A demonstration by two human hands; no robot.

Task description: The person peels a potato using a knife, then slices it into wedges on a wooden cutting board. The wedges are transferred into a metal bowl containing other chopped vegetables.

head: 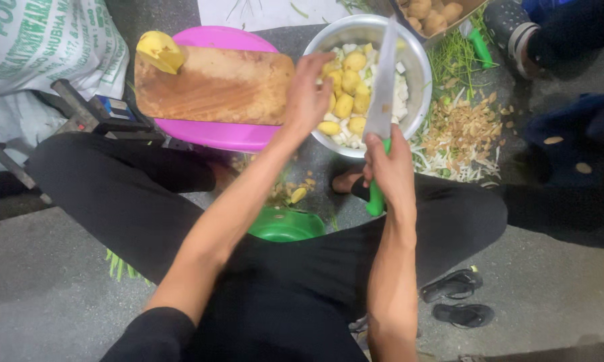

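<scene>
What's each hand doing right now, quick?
Left hand: reaching into the steel bowl over the peeled potatoes; whether it grips one cannot be told.
Right hand: closed on the green-handled knife, blade pointing up over the bowl.

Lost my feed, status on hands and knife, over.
Right hand grips green-handled knife, blade up. Left hand reaching into steel bowl of peeled potatoes. Wooden cutting board alongside.

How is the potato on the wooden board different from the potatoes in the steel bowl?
The potato on the board lies alone at the board's corner, untouched; the potatoes in the bowl are heaped among white pieces, with the left hand reaching in. Both are yellow and peeled.
</scene>
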